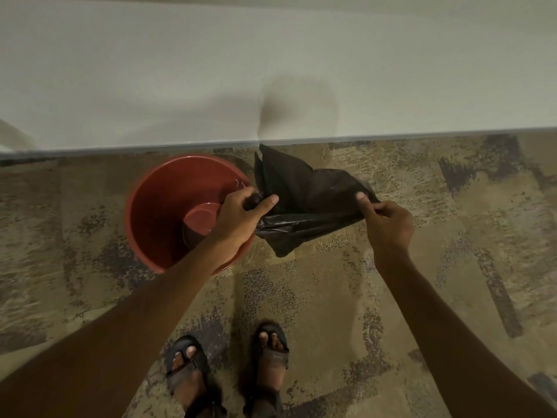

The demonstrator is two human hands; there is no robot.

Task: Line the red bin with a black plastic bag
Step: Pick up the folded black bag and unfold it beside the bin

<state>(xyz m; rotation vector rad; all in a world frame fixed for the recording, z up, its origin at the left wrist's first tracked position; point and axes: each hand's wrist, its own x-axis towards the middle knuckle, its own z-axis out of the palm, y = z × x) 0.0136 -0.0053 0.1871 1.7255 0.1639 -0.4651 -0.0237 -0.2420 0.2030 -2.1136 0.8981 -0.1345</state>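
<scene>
- Head view: the black plastic bag (pixel 310 200) is held in the air, stretched between both hands, just right of the red bin (pixel 156 206) and in front of the wall base.
- Bag condition: crumpled and partly unfolded, with one pointed corner sticking up toward the wall (pixel 271 70); its mouth is not over the bin rim.
- Left hand (pixel 241 218): closed around the bunched left end of the bag, thumb extended, positioned over the right side of the bin opening.
- Right hand (pixel 388 224): thumb and fingers pinched together on the right edge of the bag.
- Bin: upright on the patterned carpet (pixel 331 297), close to the wall, open, with its inner walls and bottom bare.
- Feet: two feet in sandals (pixel 271 354) stand on the carpet near the lower edge, well apart from the bin.
</scene>
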